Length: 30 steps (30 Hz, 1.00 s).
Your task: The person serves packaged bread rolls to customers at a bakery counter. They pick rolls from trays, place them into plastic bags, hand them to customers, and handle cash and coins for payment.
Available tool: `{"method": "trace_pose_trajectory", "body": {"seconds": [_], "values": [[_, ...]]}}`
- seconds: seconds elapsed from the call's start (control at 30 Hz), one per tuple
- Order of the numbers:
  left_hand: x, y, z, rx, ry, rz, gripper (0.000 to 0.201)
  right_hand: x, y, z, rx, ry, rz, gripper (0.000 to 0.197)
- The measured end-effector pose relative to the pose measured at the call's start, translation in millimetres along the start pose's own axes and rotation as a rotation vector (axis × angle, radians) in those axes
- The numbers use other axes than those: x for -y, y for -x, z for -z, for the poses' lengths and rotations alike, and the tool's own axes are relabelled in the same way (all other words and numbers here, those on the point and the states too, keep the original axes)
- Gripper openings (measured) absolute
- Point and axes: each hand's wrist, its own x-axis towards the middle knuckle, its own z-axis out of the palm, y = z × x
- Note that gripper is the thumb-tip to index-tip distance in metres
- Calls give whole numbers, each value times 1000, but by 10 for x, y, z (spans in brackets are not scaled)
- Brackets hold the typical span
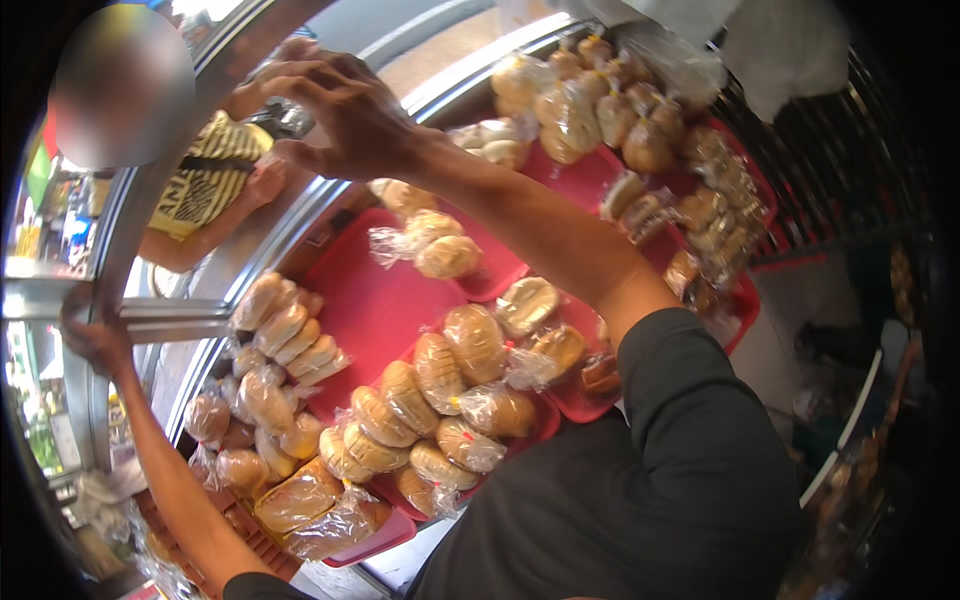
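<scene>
Loaves of golden-brown, rounded, scored bread in clear plastic bags (405, 395) lie close together along the near edge of a red, shallow plastic tray (365, 295). The person's right hand (345, 115) is extended across the trays to the window side, palm down. Its grip is apart: the fingers are bent and the thumb stands away from them. Near the gap between thumb and fingers appears a crumpled, shiny plastic bag (290, 118); I cannot tell if the hand touches it. Behind it, outside the window, stands another person in a yellow shirt with dark stripes (205, 170), with 1 hand (265, 183) just below the right thumb.

The person's left hand (97, 340) is at a silver metal window frame (170, 310), on the left. This hand is dark and small, so I cannot tell whether its grip is clamped on the metal. The left forearm passes above a brown plastic crate (225, 540).

Beside the crate are 2 long, brown, rectangular loaves in clear wrapping (300, 497). Pale, oblong rolls in clear plastic (290, 330) lie at the left side of the tray. Round, light-brown buns in clear bags (570, 115) are gathered at the far end.
</scene>
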Motion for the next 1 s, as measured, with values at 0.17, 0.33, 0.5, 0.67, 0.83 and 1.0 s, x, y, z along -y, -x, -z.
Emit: {"method": "trace_pose_trajectory", "body": {"seconds": [0.17,0.33,0.5,0.67,0.83,1.0], "values": [[27,-216,-120,4,-31,-9,69,-996,1727,1923,-174,458,-414,46],[52,-158,-41,93,-132,8,60,-1395,2259,3057,43,890,-751,68],[245,-203,-46,74,-32,-136,70,-1809,2699,3113,45,787,-828,68],[-165,-253,79,48,-50,-219,69,-1565,2885,3387,167,1063,-688,70],[-188,-275,131,66,-43,-233,36,-965,3352,4308,-19,1413,-1179,96],[148,-179,-126,5,-151,-212,40,-395,3589,4613,-38,1132,-1767,130]]}}
